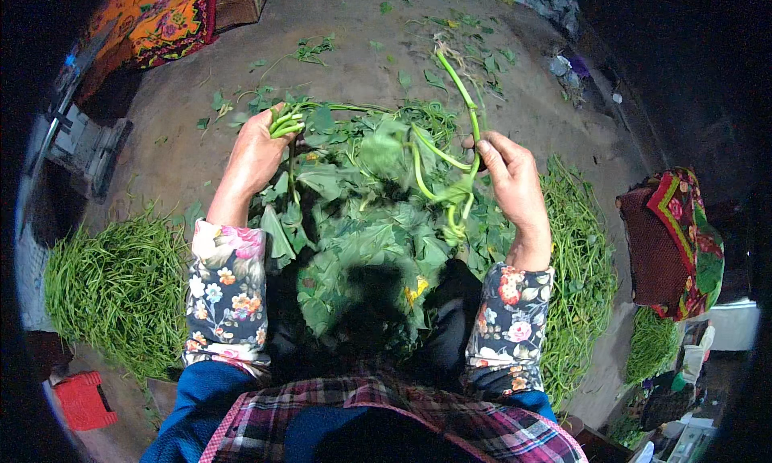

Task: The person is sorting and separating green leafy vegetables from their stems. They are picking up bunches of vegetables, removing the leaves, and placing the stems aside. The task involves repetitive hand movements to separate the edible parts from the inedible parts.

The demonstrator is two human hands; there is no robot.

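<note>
My left hand (259, 146) is closed around a small bunch of thick green stems (287, 122), their cut ends pointing right. A leaf hangs beneath that hand. In my right hand (506, 170) a long green vine stalk (459, 86) is pinched between thumb and fingers; it rises to a stringy tip and branches below into curled shoots. Between and beneath both hands lies a broad heap of green leaves and vines (374, 234), with a yellow blossom (415, 291) near its lower part. Some leaves near the stalk are blurred.
Piles of thin green stems lie at the left (117, 288) and right (573, 282). A red plastic object (84, 401) is at lower left. A patterned cloth-covered item (675, 243) stands right, an orange floral cloth (172, 22) upper left beside a cardboard box (240, 3). Loose leaves dot the floor.
</note>
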